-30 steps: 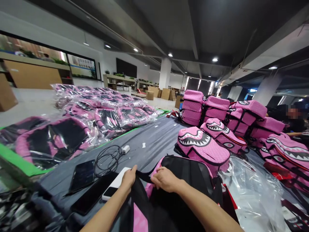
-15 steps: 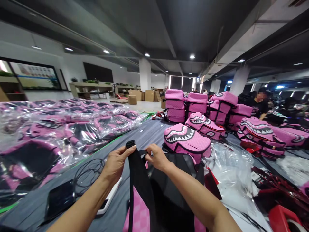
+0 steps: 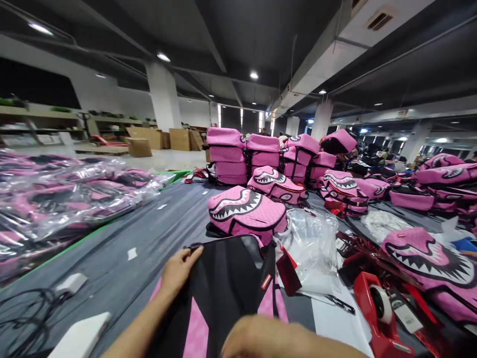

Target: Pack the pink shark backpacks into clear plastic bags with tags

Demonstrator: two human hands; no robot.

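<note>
A pink-and-black backpack (image 3: 225, 273) is laid with its back panel up on the cloth-covered table (image 3: 108, 258), at 6 o'clock in the view. Its top corner, at 11 o'clock on the bag, is pinched by the left hand (image 3: 177, 271); whether edge or strap is gripped cannot be told. The right hand (image 3: 257, 338) is blurred low over the panel; whether anything is held cannot be told. Seen from the bag, clear wrapping is done on the wrapped backpacks (image 3: 70, 199) at 10 o'clock; none is seen on this bag or on the stacked backpacks (image 3: 226, 154) at 12. Loose clear plastic (image 3: 315, 243) is spread at 2 o'clock.
</note>
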